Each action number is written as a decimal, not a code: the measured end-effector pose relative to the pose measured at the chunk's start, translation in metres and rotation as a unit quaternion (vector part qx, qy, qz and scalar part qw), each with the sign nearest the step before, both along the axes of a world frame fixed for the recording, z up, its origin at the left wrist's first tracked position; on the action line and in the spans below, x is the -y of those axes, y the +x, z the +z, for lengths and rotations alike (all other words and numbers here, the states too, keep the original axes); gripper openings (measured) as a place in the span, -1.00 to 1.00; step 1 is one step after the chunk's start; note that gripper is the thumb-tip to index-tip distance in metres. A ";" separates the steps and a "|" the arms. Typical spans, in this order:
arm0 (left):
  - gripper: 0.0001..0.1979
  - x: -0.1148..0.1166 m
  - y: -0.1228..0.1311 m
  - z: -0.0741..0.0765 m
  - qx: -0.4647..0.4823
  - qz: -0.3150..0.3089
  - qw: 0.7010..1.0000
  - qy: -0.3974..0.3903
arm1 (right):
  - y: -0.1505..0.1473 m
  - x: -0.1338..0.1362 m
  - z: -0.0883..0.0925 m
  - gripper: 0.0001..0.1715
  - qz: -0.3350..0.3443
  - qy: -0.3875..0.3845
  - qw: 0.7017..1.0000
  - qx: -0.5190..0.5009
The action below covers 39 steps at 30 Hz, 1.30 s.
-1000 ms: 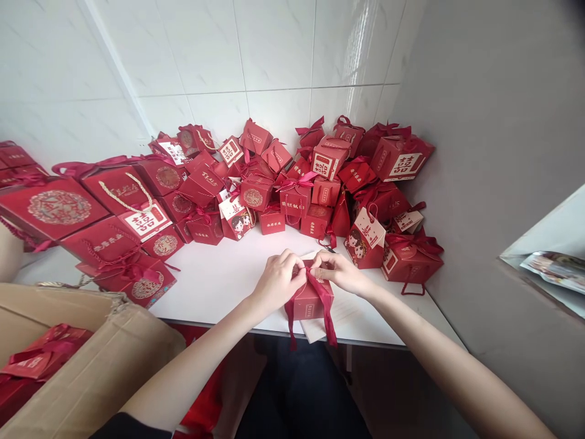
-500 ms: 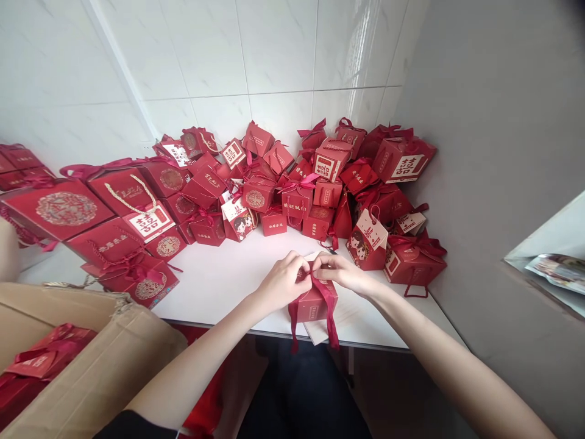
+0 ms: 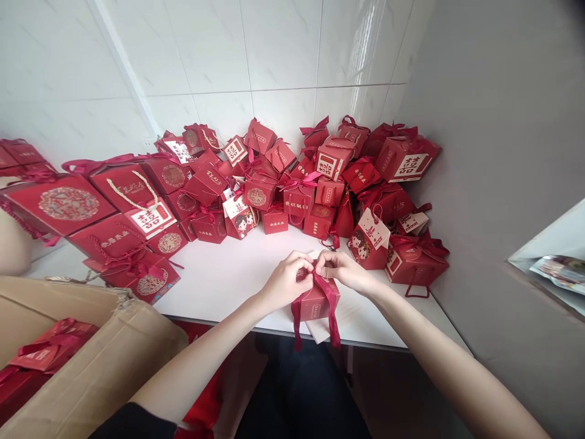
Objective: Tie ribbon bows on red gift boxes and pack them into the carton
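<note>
A small red gift box (image 3: 320,302) stands near the front edge of the white table (image 3: 228,277). A dark red ribbon (image 3: 331,311) runs over its top, with two tails hanging down past the table edge. My left hand (image 3: 287,277) and my right hand (image 3: 342,268) meet above the box. Both pinch the ribbon at the top, fingers closed on it. A sheet of white paper (image 3: 338,320) lies under the box.
Many red gift boxes (image 3: 297,189) with ribbons and tags are heaped along the tiled wall, larger ones (image 3: 119,213) at the left. An open cardboard carton (image 3: 91,360) holding red boxes stands at the lower left. A grey wall (image 3: 493,152) closes the right side.
Both hands stay pinched on the ribbon over the box, with small finger shifts. The view has drifted slightly.
</note>
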<state>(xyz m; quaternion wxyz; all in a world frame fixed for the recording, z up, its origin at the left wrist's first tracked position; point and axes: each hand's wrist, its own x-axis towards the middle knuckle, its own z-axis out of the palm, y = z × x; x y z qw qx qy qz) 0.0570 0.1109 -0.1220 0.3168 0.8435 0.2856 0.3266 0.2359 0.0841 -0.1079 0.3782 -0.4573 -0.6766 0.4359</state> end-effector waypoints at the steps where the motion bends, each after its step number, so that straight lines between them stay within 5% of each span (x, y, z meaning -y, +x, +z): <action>1: -0.97 -0.001 0.000 0.000 0.007 -0.008 1.000 -0.025 | -0.001 0.001 -0.001 -0.67 -0.001 0.001 1.000 -0.002; 10: -0.83 -0.013 -0.009 0.020 0.033 -0.062 0.976 -0.207 | 0.002 0.004 -0.002 -0.60 0.026 0.022 0.999 -0.014; 14: -0.91 -0.017 -0.015 0.022 0.021 -0.079 0.975 -0.207 | 0.007 0.006 -0.005 -0.50 0.022 0.017 0.999 -0.035; 18: -0.76 -0.013 -0.013 0.017 -0.014 -0.078 0.985 -0.155 | 0.003 0.011 -0.002 -0.62 0.014 0.022 0.999 -0.019; 24: -0.95 -0.009 -0.006 0.011 0.020 -0.038 0.991 -0.128 | -0.003 0.011 0.002 -0.74 0.010 0.017 1.000 -0.017; 39: -0.86 -0.009 -0.008 0.007 0.020 -0.054 0.990 -0.126 | 0.006 0.011 0.000 -0.78 0.044 -0.075 0.980 -0.180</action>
